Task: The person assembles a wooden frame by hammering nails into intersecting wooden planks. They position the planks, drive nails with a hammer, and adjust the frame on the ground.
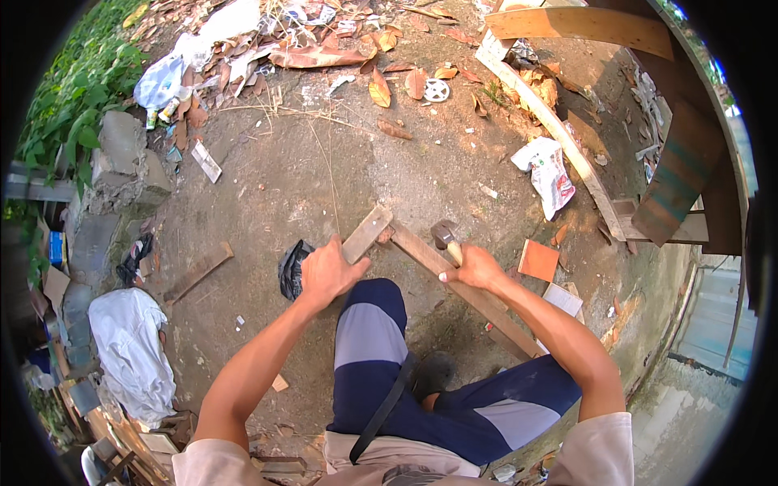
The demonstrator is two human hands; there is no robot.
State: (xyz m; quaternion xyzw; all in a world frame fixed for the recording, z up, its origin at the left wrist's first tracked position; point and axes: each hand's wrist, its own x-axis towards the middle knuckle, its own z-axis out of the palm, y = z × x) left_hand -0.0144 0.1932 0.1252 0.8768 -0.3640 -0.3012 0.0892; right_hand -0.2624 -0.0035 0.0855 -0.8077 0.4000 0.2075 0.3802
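Note:
My left hand (327, 271) is closed round a short wooden board (366, 233), whose far end points up and to the right. That end meets the upper end of a long wooden plank (417, 249), and the two form a corner. The plank slants down to the right, past my right leg. In my right hand (475, 268) is a hammer (443, 233), gripped by its light handle. Its dark metal head sits just above the plank, close to the corner; whether it touches the wood I cannot tell. A black plastic bag (293, 271) lies beside my left hand.
A loose wood strip (198, 272) and a white sack (131, 348) lie to the left. Orange tile (538, 265) and a plastic bag (547, 176) are on the right. A wooden frame (559, 130) stands at the far right. Leaves and litter cover the far ground.

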